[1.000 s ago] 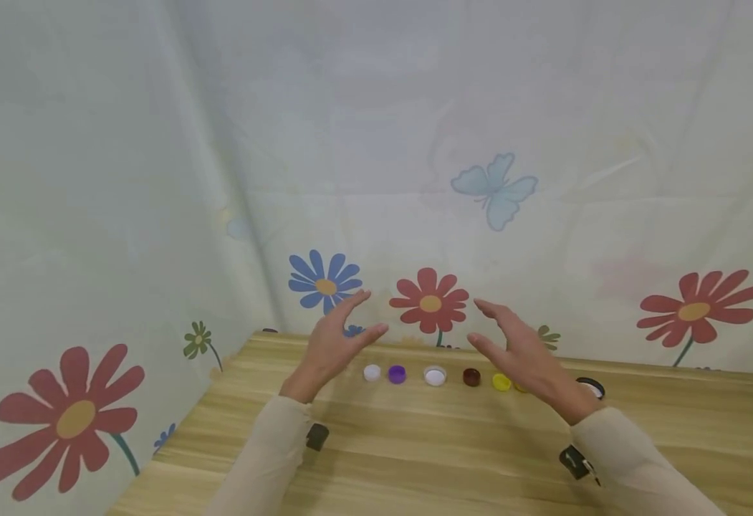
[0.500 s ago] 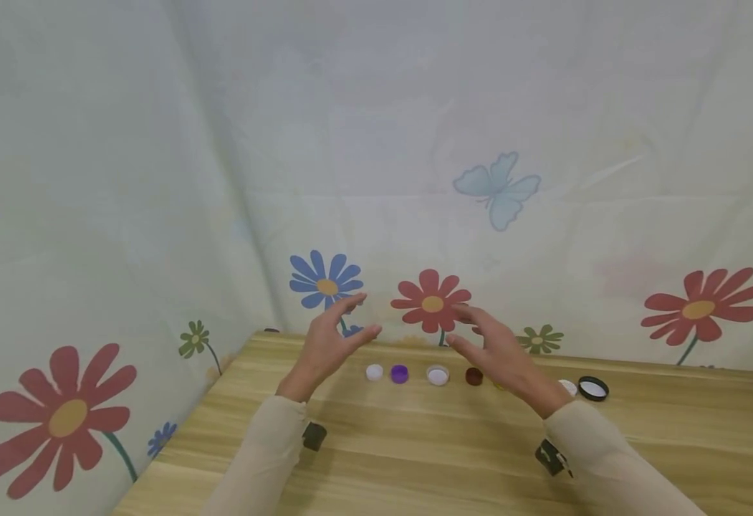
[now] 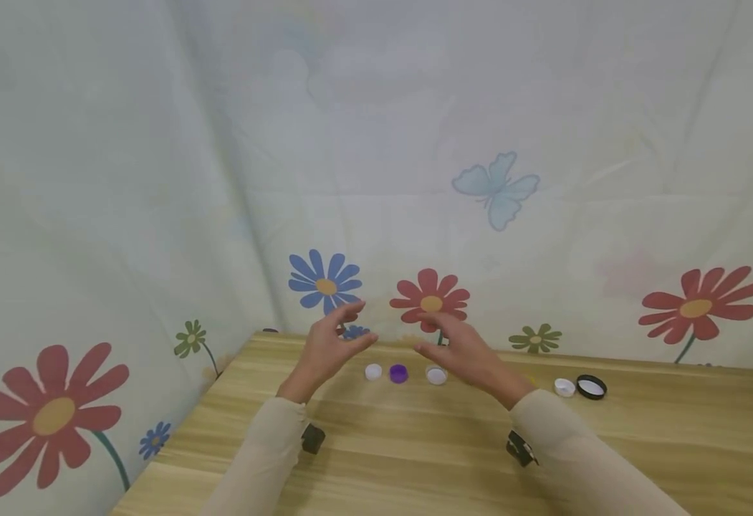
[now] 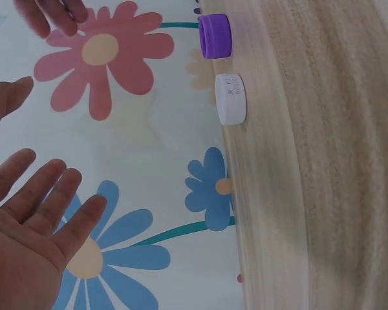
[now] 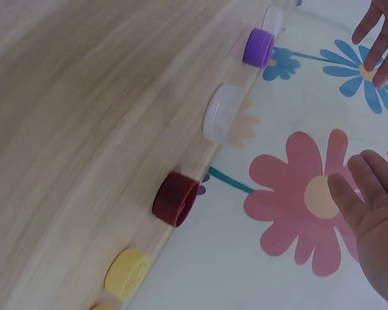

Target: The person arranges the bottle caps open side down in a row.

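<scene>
Both hands hover over the wooden table, palms facing each other and holding nothing. My left hand (image 3: pixel 329 349) has its fingers and thumb spread, up and left of a white cap (image 3: pixel 373 372). A purple cap (image 3: pixel 398 373) lies just right of that one. My right hand (image 3: pixel 463 352) is raised over the row, near a clear-white cap (image 3: pixel 437 375); in the head view it hides some caps. The right wrist view shows those caps: a dark red cap (image 5: pixel 175 199) and a yellow cap (image 5: pixel 127 274), with a sliver of orange-yellow at the bottom edge.
Right of the right hand lie another white cap (image 3: pixel 564 388) and a black-rimmed round lid (image 3: pixel 591 387). The wooden table (image 3: pixel 415 459) ends at a hanging cloth (image 3: pixel 382 143) printed with flowers and a butterfly, which also runs along the left side.
My right hand has moved left, closer to the left hand, uncovering the right-hand white cap and black-rimmed lid and covering the dark red cap. The left hand has barely moved.
</scene>
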A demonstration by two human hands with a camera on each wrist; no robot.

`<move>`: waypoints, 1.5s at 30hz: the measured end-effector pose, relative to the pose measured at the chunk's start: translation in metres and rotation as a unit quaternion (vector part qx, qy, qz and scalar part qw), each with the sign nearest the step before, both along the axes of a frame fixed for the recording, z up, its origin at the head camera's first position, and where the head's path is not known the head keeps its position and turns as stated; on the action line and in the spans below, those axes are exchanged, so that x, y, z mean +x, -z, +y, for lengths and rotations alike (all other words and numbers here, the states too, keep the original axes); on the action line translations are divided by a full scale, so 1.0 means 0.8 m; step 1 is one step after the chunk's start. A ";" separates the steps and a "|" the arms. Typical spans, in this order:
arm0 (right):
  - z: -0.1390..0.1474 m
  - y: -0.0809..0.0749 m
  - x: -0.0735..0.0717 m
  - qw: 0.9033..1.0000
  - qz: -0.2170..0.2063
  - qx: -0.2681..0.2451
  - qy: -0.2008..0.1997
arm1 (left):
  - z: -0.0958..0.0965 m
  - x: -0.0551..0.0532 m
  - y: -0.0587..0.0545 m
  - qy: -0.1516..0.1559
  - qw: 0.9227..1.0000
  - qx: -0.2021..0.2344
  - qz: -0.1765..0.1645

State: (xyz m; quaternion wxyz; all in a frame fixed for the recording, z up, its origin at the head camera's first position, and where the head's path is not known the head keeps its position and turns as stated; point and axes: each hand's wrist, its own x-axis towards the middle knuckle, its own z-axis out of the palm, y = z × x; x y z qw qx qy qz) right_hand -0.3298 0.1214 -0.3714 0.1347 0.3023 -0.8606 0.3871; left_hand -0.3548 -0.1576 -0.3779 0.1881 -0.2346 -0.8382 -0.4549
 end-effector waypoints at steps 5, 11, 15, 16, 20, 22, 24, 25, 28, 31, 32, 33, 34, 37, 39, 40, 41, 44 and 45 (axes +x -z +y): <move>-0.017 0.000 -0.004 0.999 -0.016 -0.024 -0.035 | -0.003 -0.005 0.011 0.010 1.000 0.018 -0.018; -0.034 0.003 -0.009 0.998 -0.019 -0.042 -0.031 | -0.005 -0.009 0.017 0.016 0.999 0.035 -0.031; -0.043 0.005 -0.011 0.998 -0.025 -0.054 -0.033 | -0.007 -0.009 0.017 0.009 0.999 0.038 -0.036; -0.045 0.005 -0.010 0.997 -0.032 -0.058 -0.033 | -0.008 -0.010 0.018 0.007 0.999 0.037 -0.038; -0.053 0.008 -0.010 0.996 -0.057 -0.069 -0.025 | -0.013 -0.014 0.025 0.008 0.999 0.030 -0.039; -0.056 0.010 -0.012 0.995 -0.062 -0.075 -0.025 | -0.015 -0.016 0.028 0.006 0.999 0.026 -0.042; -0.059 0.011 -0.014 0.994 -0.065 -0.081 -0.025 | -0.017 -0.017 0.029 0.001 0.999 0.026 -0.045; -0.060 0.012 -0.016 0.994 -0.067 -0.083 -0.026 | -0.018 -0.017 0.029 -0.002 0.998 0.028 -0.048; -0.063 0.016 -0.021 0.993 -0.076 -0.085 -0.021 | -0.022 -0.020 0.032 -0.009 0.998 0.032 -0.058; -0.065 0.022 -0.027 0.992 -0.098 -0.074 -0.003 | -0.025 -0.024 0.041 -0.013 0.997 0.032 -0.067; -0.066 0.025 -0.028 0.992 -0.105 -0.069 0.003 | -0.026 -0.025 0.043 -0.013 0.997 0.029 -0.067; -0.066 0.027 -0.030 0.992 -0.109 -0.066 0.007 | -0.026 -0.026 0.046 -0.013 0.997 0.029 -0.070; -0.067 0.029 -0.032 0.991 -0.114 -0.062 0.009 | -0.027 -0.026 0.047 -0.012 0.997 0.031 -0.072; -0.069 0.035 -0.037 0.991 -0.120 -0.056 0.010 | -0.027 -0.027 0.049 -0.006 0.996 0.042 -0.076; -0.069 0.039 -0.041 0.991 -0.122 -0.059 0.005 | -0.027 -0.027 0.049 -0.002 0.995 0.052 -0.085; -0.070 0.040 -0.042 0.990 -0.124 -0.060 0.004 | -0.026 -0.027 0.049 0.002 0.994 0.057 -0.090; -0.070 0.042 -0.043 0.990 -0.123 -0.062 0.002 | -0.026 -0.027 0.050 0.005 0.994 0.060 -0.097; -0.071 0.047 -0.045 0.988 -0.133 -0.073 0.001 | -0.024 -0.028 0.052 0.010 0.992 0.059 -0.115; -0.071 0.049 -0.046 0.988 -0.137 -0.078 0.002 | -0.024 -0.029 0.053 0.009 0.991 0.055 -0.119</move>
